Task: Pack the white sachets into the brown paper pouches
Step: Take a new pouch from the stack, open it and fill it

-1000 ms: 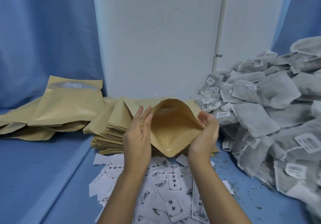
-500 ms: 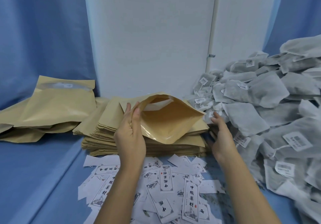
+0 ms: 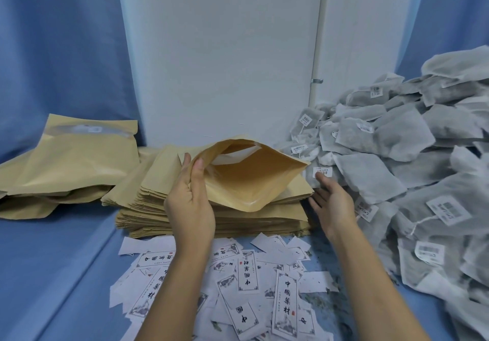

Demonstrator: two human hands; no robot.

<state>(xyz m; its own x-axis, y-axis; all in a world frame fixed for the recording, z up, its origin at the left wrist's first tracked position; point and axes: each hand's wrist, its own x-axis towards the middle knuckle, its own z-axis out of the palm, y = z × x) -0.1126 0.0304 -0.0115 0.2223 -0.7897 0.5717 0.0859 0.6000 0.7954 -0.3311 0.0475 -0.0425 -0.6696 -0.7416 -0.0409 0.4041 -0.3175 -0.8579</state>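
Spread under everything, a blue cloth (image 3: 53, 261), running off the left and bottom edges.

Filling the right side of the frame, a heap of white sachets (image 3: 397, 176), cut off by the right edge; small tags on strings on many, print too small to read.

Across the lower centre, loose paper labels (image 3: 248, 272) strewn face up and face down, partly hidden under both forearms.

At centre, a stack of flat brown pouches (image 3: 217, 221), its top largely covered by the one held above it.

At middle left, bulging brown pouches (image 3: 74, 166) lying on their sides, cropped at the left edge; contents hidden behind the paper.

Above the stack, the open pouch (image 3: 251, 179), tilted, mouth gaping toward the top of the frame. No sachet seen inside; only a pale patch near the mouth, hard to tell whether window or something else.

Left hand (image 3: 190, 205): thumb and fingers pinched on the left rim of that mouth.

Right hand (image 3: 333, 203): fingers spread and loose, holding nothing, at the foot of the sachet heap; contact with a sachet impossible to make out.
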